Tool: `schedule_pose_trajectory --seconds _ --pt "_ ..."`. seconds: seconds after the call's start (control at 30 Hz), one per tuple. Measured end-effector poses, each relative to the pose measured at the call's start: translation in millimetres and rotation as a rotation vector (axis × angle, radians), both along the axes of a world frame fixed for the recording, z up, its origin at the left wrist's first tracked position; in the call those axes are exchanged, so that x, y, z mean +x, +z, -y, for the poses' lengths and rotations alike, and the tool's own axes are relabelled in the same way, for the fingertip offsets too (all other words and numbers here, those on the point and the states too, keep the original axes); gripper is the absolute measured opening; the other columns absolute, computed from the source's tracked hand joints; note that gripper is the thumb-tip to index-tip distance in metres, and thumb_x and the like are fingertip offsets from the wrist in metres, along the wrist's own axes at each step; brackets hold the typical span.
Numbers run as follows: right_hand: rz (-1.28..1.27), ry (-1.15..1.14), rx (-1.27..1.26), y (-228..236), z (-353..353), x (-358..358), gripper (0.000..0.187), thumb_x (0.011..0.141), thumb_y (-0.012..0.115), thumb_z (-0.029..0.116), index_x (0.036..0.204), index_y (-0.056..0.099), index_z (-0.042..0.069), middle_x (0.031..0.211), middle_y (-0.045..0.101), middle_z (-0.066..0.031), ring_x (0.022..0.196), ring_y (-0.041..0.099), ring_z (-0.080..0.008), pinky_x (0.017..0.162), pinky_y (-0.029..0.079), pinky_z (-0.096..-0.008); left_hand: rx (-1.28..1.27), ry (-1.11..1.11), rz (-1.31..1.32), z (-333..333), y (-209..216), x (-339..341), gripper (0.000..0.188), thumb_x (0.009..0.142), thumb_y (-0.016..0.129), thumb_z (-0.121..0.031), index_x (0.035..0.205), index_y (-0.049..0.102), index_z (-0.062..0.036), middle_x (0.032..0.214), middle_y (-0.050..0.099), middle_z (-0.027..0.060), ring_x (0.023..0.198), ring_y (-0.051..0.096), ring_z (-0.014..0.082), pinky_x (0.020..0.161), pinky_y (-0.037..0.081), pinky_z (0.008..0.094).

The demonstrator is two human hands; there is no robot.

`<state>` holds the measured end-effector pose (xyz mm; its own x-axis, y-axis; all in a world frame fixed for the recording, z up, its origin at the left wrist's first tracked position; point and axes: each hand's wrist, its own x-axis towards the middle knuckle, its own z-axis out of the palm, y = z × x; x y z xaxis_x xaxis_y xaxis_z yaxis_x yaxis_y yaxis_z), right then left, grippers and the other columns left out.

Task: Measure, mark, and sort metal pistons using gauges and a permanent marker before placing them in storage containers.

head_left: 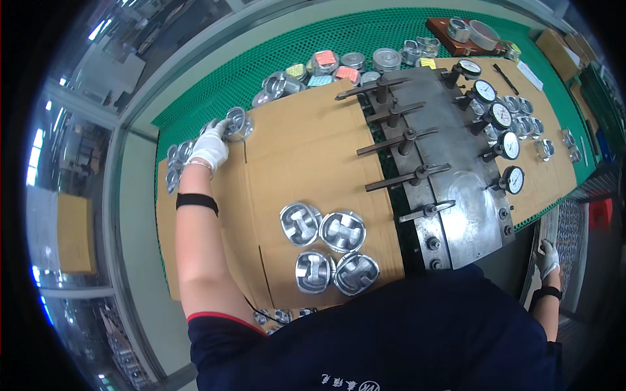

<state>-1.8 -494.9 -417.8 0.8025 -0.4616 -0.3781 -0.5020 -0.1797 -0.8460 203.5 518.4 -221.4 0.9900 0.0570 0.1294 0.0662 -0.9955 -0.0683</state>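
Note:
My left hand (212,144), in a white glove with a black band on the forearm, reaches to the far left of the cardboard sheet. Its fingers are closed on a metal piston (210,125), partly hidden by the glove. Right beside them stands another piston (239,124). More pistons (175,159) line up along the sheet's left edge. My right hand (548,258), also gloved, is low at the right, by the edge of a tray (570,238); its fingers look apart and I see nothing in them. Several pistons, including one front piston (342,231), lie crown-down, nearer my body.
A steel gauge fixture (456,163) with clamp bars and dial gauges (510,144) takes up the middle right. Pistons with coloured notes (325,60) stand along the green mat (248,72). A wooden box (456,44) is at the back, and small metal parts (521,124) lie right of the gauges.

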Motion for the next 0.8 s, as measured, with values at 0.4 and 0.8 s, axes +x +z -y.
schedule_pose_trajectory --seconds 0.4,0.8 --pt "-0.208 0.557 -0.844 41.9 -74.8 -25.7 0.049 0.069 0.079 0.008 0.114 0.061 0.000 0.104 0.063 -0.0198 0.094 0.062 -0.0363 0.083 0.052 -0.0401 -0.619 0.577 -0.196 60.5 33.0 44.5 0.032 0.081 0.067 -0.026 0.106 0.062 -0.0055 0.091 0.066 0.0138 0.068 0.064 0.0231 0.057 0.051 0.0364" --pt "-0.186 0.266 -0.293 16.1 -59.2 9.2 0.049 0.069 0.080 0.009 0.115 0.062 0.002 0.107 0.063 -0.0206 0.098 0.062 -0.0378 0.085 0.052 -0.0409 -0.250 0.092 -0.346 218.9 34.7 -48.9 0.051 0.077 0.071 -0.043 0.105 0.060 -0.0025 0.102 0.066 0.0255 0.096 0.065 0.0409 0.085 0.051 0.0449"
